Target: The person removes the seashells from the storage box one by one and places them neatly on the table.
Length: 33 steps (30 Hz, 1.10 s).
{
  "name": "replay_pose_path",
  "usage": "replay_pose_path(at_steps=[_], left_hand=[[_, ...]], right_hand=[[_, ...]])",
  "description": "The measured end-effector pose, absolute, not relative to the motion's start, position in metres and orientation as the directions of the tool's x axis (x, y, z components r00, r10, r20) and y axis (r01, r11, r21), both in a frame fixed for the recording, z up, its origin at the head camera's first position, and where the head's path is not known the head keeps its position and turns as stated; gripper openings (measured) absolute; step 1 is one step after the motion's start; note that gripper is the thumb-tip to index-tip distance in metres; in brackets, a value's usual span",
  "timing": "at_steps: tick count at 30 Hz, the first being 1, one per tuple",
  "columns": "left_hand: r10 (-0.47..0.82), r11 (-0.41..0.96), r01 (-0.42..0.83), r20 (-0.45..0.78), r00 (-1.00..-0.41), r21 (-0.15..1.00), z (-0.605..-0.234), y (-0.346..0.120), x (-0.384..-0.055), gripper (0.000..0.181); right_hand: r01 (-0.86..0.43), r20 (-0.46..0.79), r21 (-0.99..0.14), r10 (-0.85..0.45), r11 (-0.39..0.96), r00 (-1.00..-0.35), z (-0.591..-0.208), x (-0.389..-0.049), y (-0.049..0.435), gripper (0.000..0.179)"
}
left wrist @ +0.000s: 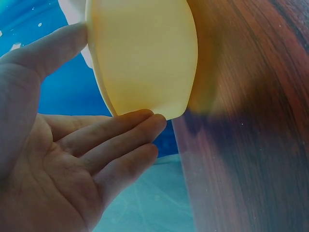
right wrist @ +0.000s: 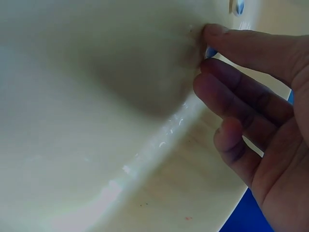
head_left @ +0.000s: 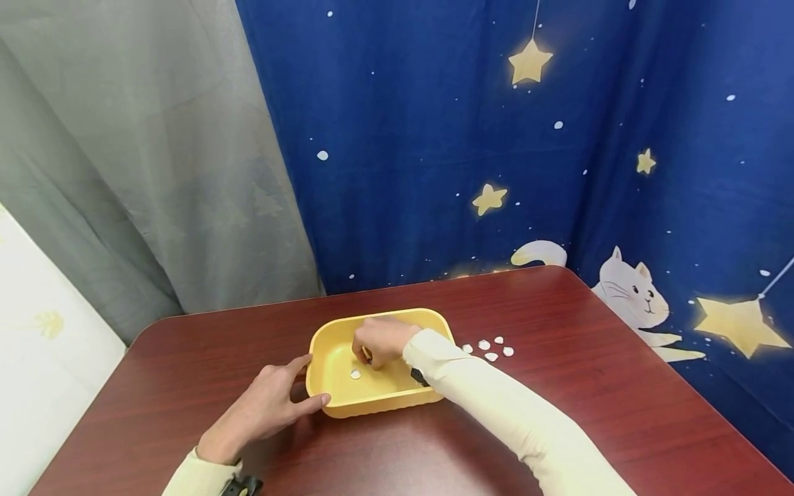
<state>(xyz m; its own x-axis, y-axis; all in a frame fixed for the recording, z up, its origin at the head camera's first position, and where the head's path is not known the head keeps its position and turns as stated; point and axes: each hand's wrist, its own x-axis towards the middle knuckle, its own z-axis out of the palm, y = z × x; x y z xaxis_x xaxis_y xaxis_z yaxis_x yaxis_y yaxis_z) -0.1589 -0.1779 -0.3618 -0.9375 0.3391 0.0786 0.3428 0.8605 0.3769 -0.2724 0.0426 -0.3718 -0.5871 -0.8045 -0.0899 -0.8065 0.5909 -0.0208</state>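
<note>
A yellow plastic bin (head_left: 372, 406) with rounded corners stands on the table. My left hand (head_left: 263, 406) spans its left end, thumb on the near corner of the rim and index finger toward the far corner. In the left wrist view the other fingers (left wrist: 130, 140) lie nearly straight, tips against the bin's outer wall. My right hand (head_left: 384, 339) reaches inside, pinching a small shiny gem-like piece (right wrist: 211, 51) between thumb and index finger, close over the bottom. Another small whitish piece (head_left: 355, 374) lies on the bin's floor, left of the right hand.
Several small whitish pieces (head_left: 491, 357) lie scattered on the reddish-brown table (head_left: 595, 399), right of the bin, close to the right forearm. A grey curtain (head_left: 155, 158) and a blue curtain with stars (head_left: 428, 158) hang behind the table's far edge.
</note>
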Motion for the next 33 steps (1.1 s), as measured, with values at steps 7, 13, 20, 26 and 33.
replay_pose_path(at_steps=[7, 13, 20, 26, 33], left_hand=[[0.333, 0.862, 0.337, 0.077, -0.94, 0.38, -0.363, -0.178, -0.158, 0.081], [0.337, 0.861, 0.343, 0.083, -0.938, 0.376, -0.365, -0.178, -0.158, 0.08], [0.342, 0.859, 0.351, 0.095, -0.935, 0.373, -0.365, -0.178, -0.158, 0.079], [0.341, 0.857, 0.345, 0.082, -0.937, 0.383, -0.364, -0.178, -0.159, 0.079], [0.327, 0.863, 0.333, 0.083, -0.941, 0.381, -0.363, -0.177, -0.159, 0.081]], right_hand=[[-0.793, -0.087, -0.032, -0.792, 0.608, -0.604, -0.375, -0.272, 0.043, 0.018], [-0.79, -0.087, -0.058, -0.791, 0.611, -0.606, -0.372, -0.271, 0.045, 0.018], [-0.774, -0.077, -0.065, -0.777, 0.629, -0.625, -0.366, -0.273, 0.049, 0.013], [-0.773, -0.061, -0.047, -0.775, 0.632, -0.629, -0.357, -0.272, 0.053, 0.013], [-0.779, -0.039, -0.022, -0.779, 0.626, -0.625, -0.338, -0.269, 0.065, 0.013]])
